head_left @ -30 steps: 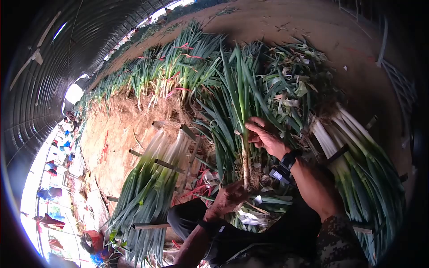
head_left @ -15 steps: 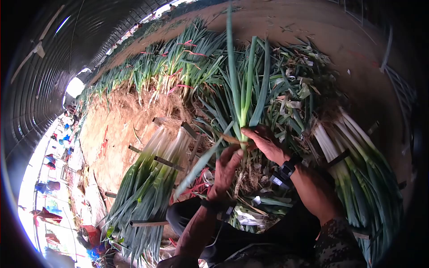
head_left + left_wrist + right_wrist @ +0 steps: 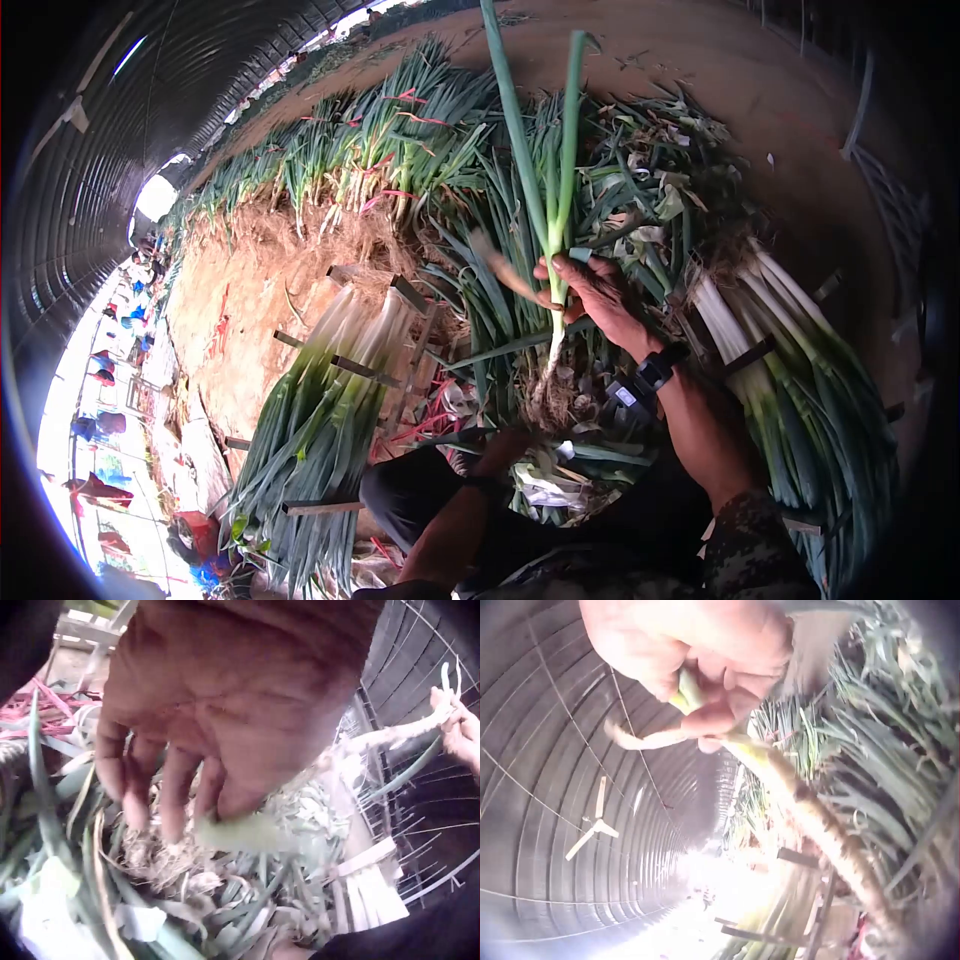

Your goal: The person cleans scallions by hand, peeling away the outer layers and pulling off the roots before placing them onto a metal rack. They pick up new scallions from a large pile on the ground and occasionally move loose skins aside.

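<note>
My right hand [image 3: 605,300] grips a long green onion [image 3: 556,345] around its stem, with two green leaves pointing up and the roots hanging down. A brownish strip of leaf [image 3: 508,272] sticks out sideways from the stem, also in the right wrist view. Low by the knee, in shade, is my left hand [image 3: 507,447], away from that onion. In the left wrist view its fingers [image 3: 174,795] hang loosely downward over leaf scraps [image 3: 255,892]. A blurred pale green piece [image 3: 251,832] shows beside its fingertips.
Cleaned green onions lie in a rack on the left [image 3: 325,390] and another on the right [image 3: 800,390], with metal bars across them. Behind stand tied, untrimmed bundles [image 3: 390,150]. A heap of leaf waste [image 3: 660,190] lies at right. Pink ties [image 3: 430,415] lie near the knee.
My left hand rose to the onion's stem, then dropped back down by the knee. A leaf that bent out to the left is off the onion, which has fewer leaves. My right hand still holds it.
</note>
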Motion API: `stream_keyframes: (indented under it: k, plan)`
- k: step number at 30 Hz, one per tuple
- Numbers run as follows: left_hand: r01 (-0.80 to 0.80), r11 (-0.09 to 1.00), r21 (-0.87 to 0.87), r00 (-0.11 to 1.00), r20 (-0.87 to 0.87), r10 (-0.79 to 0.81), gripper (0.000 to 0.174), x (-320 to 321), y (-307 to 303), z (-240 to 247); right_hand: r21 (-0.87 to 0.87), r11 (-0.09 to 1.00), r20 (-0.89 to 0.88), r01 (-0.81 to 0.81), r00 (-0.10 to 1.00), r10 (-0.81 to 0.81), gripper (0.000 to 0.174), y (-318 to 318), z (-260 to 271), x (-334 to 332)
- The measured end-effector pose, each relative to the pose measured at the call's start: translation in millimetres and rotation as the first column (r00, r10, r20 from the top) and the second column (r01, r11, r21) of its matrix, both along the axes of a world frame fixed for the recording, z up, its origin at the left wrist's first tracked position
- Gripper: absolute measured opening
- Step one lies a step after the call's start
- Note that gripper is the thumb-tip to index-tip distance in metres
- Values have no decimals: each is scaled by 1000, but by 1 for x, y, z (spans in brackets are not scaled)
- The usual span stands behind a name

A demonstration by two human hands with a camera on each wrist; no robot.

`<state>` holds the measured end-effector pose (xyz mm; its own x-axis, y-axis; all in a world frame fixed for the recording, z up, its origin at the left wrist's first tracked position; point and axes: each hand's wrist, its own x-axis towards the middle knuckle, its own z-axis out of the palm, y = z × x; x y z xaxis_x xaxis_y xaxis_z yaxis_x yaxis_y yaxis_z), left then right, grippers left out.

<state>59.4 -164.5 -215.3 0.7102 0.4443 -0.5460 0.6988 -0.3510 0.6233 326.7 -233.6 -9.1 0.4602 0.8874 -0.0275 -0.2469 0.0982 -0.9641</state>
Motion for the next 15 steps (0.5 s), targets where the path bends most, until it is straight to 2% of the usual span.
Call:
stream_keyframes:
  k: [1, 2, 3, 4, 5, 6, 7, 8, 10, 11, 12, 14, 15]
  plan:
    - [-1, 988, -154, 992, -122, -18, 25, -4, -4, 1, -32, 999, 3, -32, 999, 32, 44, -1, 4, 1]
    - [5, 982, -189, 997, -68, -18, 28, -2, 9, -7, -68, 995, -5, -69, 998, 69, 45, -3, 4, -4]
    - [12, 971, -238, 970, 239, 46, 34, 10, 21, 15, -93, 991, 24, -99, 995, 101, 47, -4, 3, -7]
    - [79, 956, -284, 853, 516, 83, 42, 22, 33, 37, -128, 986, 17, -107, 994, 110, 44, -2, -4, -10]
    - [41, 917, -398, 680, 684, 266, 47, 41, 32, 87, -134, 984, 55, -120, 990, 129, 43, 3, -13, -14]
    - [75, 873, -482, 454, 796, 400, 53, 60, 30, 139, -142, 981, 96, -134, 984, 149, 42, 6, -18, -17]
    - [-24, 764, -645, 445, 677, 586, 51, 76, 35, 167, -202, 967, 137, -154, 973, 184, 40, 6, -14, -22]
    - [31, 657, -754, 462, 593, 659, 38, 75, 47, 182, -172, 962, 115, -210, 966, 232, 36, 9, -18, -29]
    - [-62, 698, -714, 540, 564, 624, 28, 77, 50, 210, -147, 949, 188, -280, 934, 304, 34, 12, -23, -36]
    - [-74, 705, -706, 518, 577, 632, 20, 75, 58, 204, -61, 973, 235, -222, 944, 230, 32, 17, -38, -39]
    - [-162, 788, -594, 491, 644, 587, 19, 73, 64, 203, -63, 980, 280, -189, 939, 199, 33, 23, -53, -40]
    - [-138, 799, -586, 414, 699, 583, 19, 65, 79, 184, -62, 991, 370, -115, 920, 130, 34, 35, -82, -39]
    - [-182, 768, -614, 375, 678, 632, 20, 62, 81, 185, -140, 984, 426, -112, 890, 162, 37, 33, -81, -42]
